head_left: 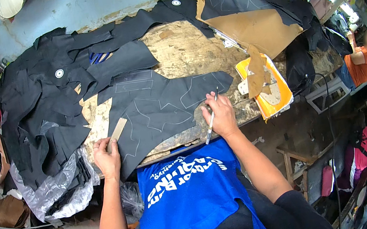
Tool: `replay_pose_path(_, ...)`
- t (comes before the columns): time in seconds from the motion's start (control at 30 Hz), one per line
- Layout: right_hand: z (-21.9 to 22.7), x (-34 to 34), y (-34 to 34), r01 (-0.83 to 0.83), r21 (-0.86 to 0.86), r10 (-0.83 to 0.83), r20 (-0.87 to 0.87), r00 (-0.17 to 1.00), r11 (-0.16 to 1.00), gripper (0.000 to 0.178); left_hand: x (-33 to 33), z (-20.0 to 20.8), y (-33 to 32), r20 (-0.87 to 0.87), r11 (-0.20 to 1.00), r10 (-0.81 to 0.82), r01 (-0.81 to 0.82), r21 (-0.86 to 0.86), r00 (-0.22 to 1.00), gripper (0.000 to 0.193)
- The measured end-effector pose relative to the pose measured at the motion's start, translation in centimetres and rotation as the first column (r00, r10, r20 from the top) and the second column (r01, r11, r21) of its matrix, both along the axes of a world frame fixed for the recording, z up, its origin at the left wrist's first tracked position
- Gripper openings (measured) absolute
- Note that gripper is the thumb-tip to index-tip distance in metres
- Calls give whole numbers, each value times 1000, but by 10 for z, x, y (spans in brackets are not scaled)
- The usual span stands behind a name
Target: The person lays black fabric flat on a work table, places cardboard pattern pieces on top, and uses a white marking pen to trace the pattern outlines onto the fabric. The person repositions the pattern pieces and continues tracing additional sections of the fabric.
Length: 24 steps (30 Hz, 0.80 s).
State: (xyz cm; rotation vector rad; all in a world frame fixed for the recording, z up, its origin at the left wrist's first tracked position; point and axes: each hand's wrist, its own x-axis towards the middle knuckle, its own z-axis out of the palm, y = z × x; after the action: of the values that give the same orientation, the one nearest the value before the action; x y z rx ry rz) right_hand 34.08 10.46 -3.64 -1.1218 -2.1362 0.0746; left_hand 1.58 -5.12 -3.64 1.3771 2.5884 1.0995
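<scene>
A black sheet of material (151, 98) lies before me on the worn wooden table, with pale outlines of pattern pieces drawn on it. My left hand (107, 155) is at its lower left edge, thumb and fingers closed on a narrow beige strip (119, 128) that points up and away over the sheet. On the right side, my right hand (220, 114) grips a slim silver-white pen (210, 127) between its fingers. The pen slants across the hand, one end above the knuckles and the other toward my blue apron. That hand is at the sheet's right part.
Heaped black pieces (42, 84) cover the table's left and back. A yellow-orange pad with brown templates (273, 94) lies at the right, below a large brown cardboard sheet (256, 27). Clear plastic (43, 191) hangs off the left edge. Two people sit at the far right.
</scene>
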Motion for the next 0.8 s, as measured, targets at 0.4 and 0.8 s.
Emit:
replay_pose_path(0.4, 49, -39, 84, 140, -338, -138, 29, 990, 931, 17, -51, 23, 36, -74, 959, 222, -231, -166, 972, 33)
replay_pose_path(0.8, 6, -143, 253, -78, -97, 81, 30, 996, 992, 23, -30, 19, 27, -289, 921, 350, -384, -67, 891, 46)
